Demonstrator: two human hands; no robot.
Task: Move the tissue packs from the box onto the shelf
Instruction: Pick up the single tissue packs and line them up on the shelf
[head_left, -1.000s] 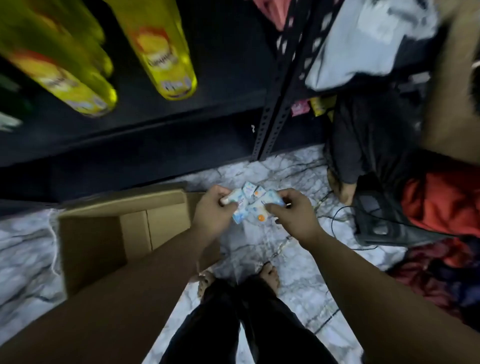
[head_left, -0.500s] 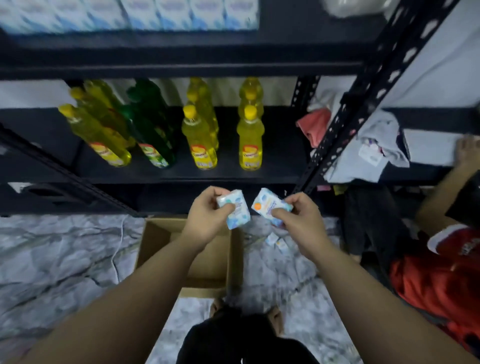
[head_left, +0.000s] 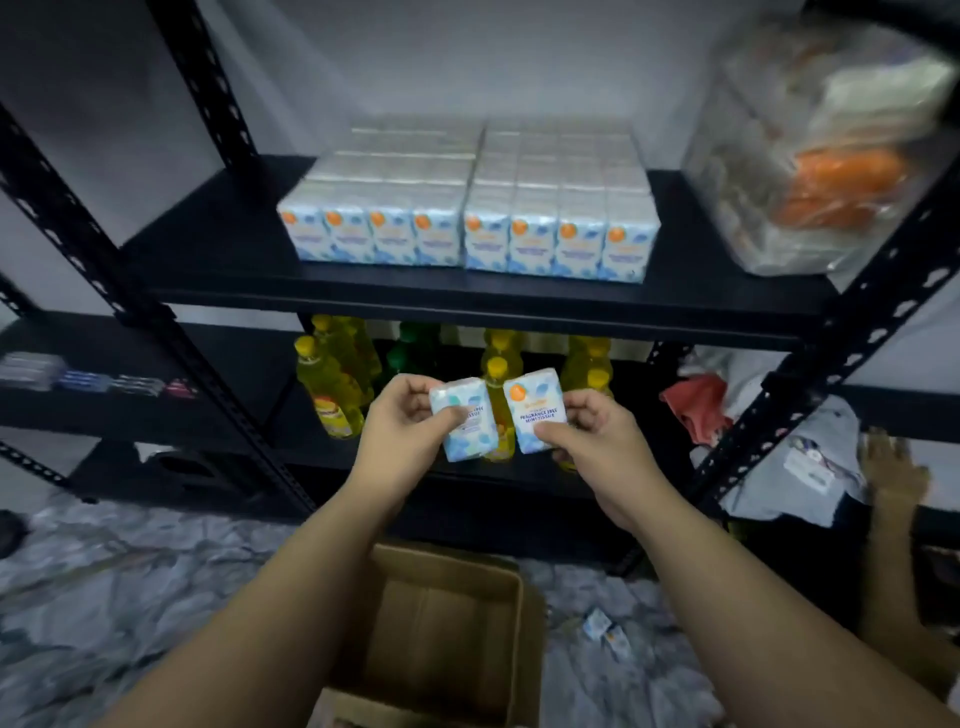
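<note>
Both hands (head_left: 410, 423) (head_left: 587, 434) raised, gripping 2 packs (head_left: 535, 415).

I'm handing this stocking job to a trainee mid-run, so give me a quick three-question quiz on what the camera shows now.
1. True or false: each hand holds one tissue pack.
2. What stands on the shelf level just below the stocked tissue packs? A) yellow bottles B) shoes C) tins
3. Where is the cardboard box?

Key:
1. True: left hand grips the left pack, right hand the right pack.
2. A, the yellow bottles.
3. On the floor, below the hands.
</note>
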